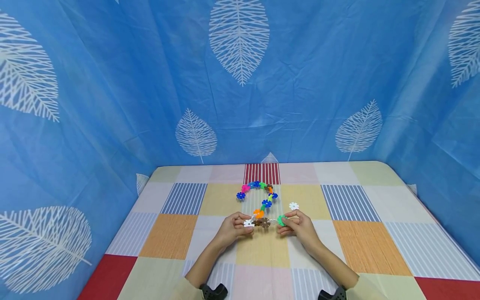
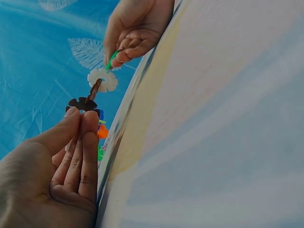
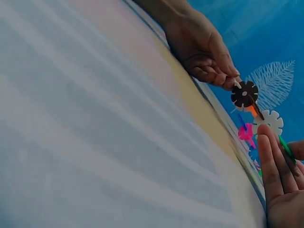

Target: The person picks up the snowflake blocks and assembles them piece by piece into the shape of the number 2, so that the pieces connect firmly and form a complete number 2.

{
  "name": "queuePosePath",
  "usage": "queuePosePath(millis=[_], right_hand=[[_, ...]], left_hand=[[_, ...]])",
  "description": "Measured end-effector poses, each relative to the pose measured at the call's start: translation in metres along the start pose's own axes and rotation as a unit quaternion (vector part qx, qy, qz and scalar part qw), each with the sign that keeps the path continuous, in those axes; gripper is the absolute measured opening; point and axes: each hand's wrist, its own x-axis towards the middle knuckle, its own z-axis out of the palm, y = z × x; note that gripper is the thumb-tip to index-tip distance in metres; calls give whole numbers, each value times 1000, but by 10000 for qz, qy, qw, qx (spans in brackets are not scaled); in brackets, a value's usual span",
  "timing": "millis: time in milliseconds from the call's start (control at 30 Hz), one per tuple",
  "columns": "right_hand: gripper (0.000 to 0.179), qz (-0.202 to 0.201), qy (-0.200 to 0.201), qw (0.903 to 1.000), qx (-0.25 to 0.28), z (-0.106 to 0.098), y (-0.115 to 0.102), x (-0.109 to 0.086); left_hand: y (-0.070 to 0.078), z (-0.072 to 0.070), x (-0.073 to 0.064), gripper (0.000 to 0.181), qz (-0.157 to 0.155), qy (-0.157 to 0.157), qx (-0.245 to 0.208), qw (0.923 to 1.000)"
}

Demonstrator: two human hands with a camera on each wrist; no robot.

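A chain of small notched plastic snowflake discs in many colours curves over the patterned cloth. My left hand [image 1: 233, 228] pinches its near end, where a white disc [image 1: 248, 223] sits beside a brown disc [image 1: 265, 223]. From there a second brown disc [image 2: 93, 91], seen edge-on, leads to another white disc [image 2: 109, 81]. Between thumb and fingertips my right hand [image 1: 301, 228] pinches a green disc [image 1: 281, 220], right at that white disc's edge. An orange disc [image 1: 258, 213] and blue disc [image 1: 266, 203] lie farther along the chain.
One loose white disc [image 1: 294, 206] lies on the cloth beyond my right hand. The chain's far end bends left to a blue disc [image 1: 241, 195]. A patchwork cloth [image 1: 262, 275] covers the table, and blue leaf-print curtains [image 1: 300, 83] enclose its back and sides.
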Motion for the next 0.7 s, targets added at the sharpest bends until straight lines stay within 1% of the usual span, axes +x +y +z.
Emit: queuePosePath(millis=[233,367,467,533,700], right_hand=[[26,80,-37,9999,132,1,-2,-1],[25,185,-198,9995,168,1,-1,0],[24,318,-336,9987,195,1,0,0],[24,358,-341,9985,215,1,0,0],[26,279,-341,9989,187,4,-1,-1]], left_hand=[[0,0,0,37,22,21,75,10000],[-1,0,1,36,-8,22,-1,10000],[-1,0,1,37,-16,-34,-37,10000],[-2,1,1,37,-10,-65,-40,10000],[-3,2,0,37,78,-106,-24,9999]])
